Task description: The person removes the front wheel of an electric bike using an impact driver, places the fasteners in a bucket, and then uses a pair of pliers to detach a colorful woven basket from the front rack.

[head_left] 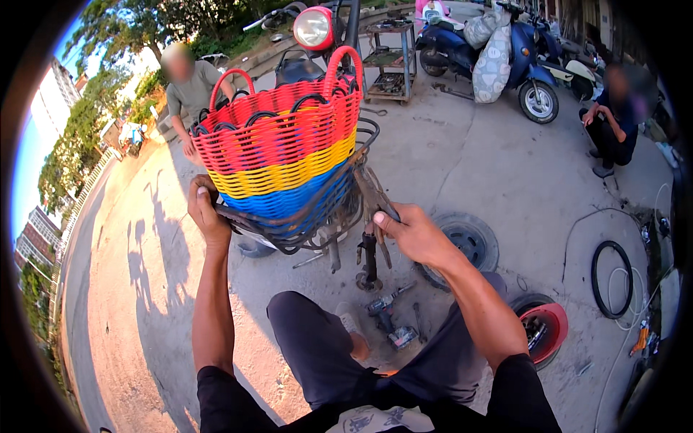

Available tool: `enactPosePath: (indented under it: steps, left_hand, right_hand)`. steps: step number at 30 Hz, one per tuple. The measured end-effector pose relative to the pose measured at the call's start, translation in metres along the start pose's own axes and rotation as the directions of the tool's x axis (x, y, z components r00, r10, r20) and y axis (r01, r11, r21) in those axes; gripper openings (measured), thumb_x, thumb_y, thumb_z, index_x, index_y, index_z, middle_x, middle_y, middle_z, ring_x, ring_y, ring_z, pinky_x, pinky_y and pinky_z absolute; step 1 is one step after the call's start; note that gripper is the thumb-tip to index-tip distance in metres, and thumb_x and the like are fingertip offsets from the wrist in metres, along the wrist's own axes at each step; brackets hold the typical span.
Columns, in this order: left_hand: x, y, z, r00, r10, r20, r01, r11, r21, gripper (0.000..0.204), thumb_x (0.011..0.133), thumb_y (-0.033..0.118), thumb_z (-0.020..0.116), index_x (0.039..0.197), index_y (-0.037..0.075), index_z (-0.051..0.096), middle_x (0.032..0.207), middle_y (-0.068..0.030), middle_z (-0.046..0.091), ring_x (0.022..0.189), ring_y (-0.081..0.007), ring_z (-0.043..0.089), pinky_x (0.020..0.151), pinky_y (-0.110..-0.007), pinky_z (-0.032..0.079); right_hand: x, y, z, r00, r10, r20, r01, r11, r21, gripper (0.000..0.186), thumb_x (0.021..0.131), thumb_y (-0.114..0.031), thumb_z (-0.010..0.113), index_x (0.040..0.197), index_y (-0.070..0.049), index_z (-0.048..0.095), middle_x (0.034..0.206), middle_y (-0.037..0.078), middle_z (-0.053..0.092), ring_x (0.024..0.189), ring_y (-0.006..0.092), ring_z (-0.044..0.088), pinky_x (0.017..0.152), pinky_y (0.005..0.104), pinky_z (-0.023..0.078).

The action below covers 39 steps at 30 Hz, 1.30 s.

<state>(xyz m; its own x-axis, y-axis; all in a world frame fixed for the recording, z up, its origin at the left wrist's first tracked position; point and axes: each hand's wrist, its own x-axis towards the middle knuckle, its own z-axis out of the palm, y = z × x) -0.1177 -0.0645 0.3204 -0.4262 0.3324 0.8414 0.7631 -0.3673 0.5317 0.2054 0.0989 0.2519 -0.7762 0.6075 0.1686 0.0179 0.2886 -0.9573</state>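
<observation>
In front of me stands a woven plastic basket with red, yellow and blue bands and two red handles. It sits in a dark metal basket rack at the end of a vehicle with a round red-rimmed headlight. My left hand is closed round the rack's left edge. My right hand grips a rusty metal bar at the rack's right side; whether it is joined to the rack I cannot tell. Below it hangs a dark metal shaft with a round end.
A cordless power tool lies between my legs. To the right are a wheel, a red bowl-shaped container and a black tyre. A cart and blue scooter stand behind. One person is beyond the basket, another crouches far right.
</observation>
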Motion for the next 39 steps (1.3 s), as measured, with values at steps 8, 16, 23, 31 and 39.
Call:
enactPosePath:
  steps: [8, 16, 23, 31, 39]
  left_hand:
    - [0.004, -0.002, -0.007, 1.000, 0.027, 0.014, -0.027, 0.999, 0.025, 0.029, 0.097, 0.024, 0.037, 0.082, 0.002, 0.047, 0.079, -0.0034, 0.047, 0.067, -0.0101, 0.035, 0.061, -0.027, 0.029]
    - [0.000, -0.001, 0.005, 1.000, 0.025, 0.015, -0.026, 0.997, 0.067, 0.031, 0.097, 0.026, 0.038, 0.080, 0.001, 0.047, 0.078, -0.0036, 0.045, 0.066, -0.0100, 0.035, 0.061, -0.027, 0.028]
    - [0.001, -0.002, -0.003, 0.997, 0.059, -0.039, -0.060, 0.998, -0.028, 0.033, 0.097, 0.028, 0.039, 0.083, 0.000, 0.050, 0.084, -0.0076, 0.050, 0.070, -0.0115, 0.040, 0.063, -0.025, 0.031]
    - [0.013, 0.014, 0.015, 0.988, 0.113, -0.104, -0.097, 0.984, 0.147, 0.069, 0.089, 0.041, 0.054, 0.140, -0.001, 0.034, 0.119, -0.0148, 0.052, 0.113, -0.0238, 0.051, 0.098, -0.037, 0.042]
    - [0.101, 0.077, -0.020, 0.835, -0.014, 0.550, -0.072, 0.988, 0.135, 0.070, 0.075, 0.028, 0.083, 0.130, 0.000, 0.050, 0.123, -0.0101, 0.059, 0.121, -0.0221, 0.052, 0.108, -0.034, 0.034]
  right_hand:
    - [0.005, -0.023, -0.008, 0.988, 0.139, 0.061, -0.145, 0.983, 0.109, 0.028, 0.102, -0.026, 0.055, 0.090, -0.001, 0.057, 0.066, 0.001, 0.052, 0.059, 0.0123, 0.051, 0.053, 0.0312, 0.043]
    - [0.019, -0.023, 0.006, 0.994, 0.098, 0.043, -0.103, 0.759, 0.643, 0.026, 0.101, -0.030, 0.058, 0.097, -0.004, 0.055, 0.072, 0.001, 0.051, 0.058, 0.0112, 0.050, 0.048, 0.0277, 0.042]
    - [0.050, -0.049, 0.000, 0.998, -0.028, -0.063, 0.054, 0.879, 0.473, 0.027, 0.102, -0.028, 0.056, 0.093, -0.003, 0.055, 0.069, 0.000, 0.051, 0.056, 0.0100, 0.049, 0.048, 0.0264, 0.040]
    - [0.041, -0.039, 0.009, 0.909, -0.287, -0.303, 0.219, 0.946, -0.240, 0.031, 0.100, -0.027, 0.058, 0.097, 0.004, 0.054, 0.067, 0.019, 0.058, 0.056, 0.0321, 0.055, 0.057, 0.0408, 0.044]
    - [0.037, -0.046, 0.017, 0.910, -0.260, -0.322, 0.158, 0.937, -0.310, 0.042, 0.096, -0.036, 0.063, 0.108, 0.004, 0.053, 0.065, 0.018, 0.057, 0.057, 0.0262, 0.055, 0.058, 0.0394, 0.044]
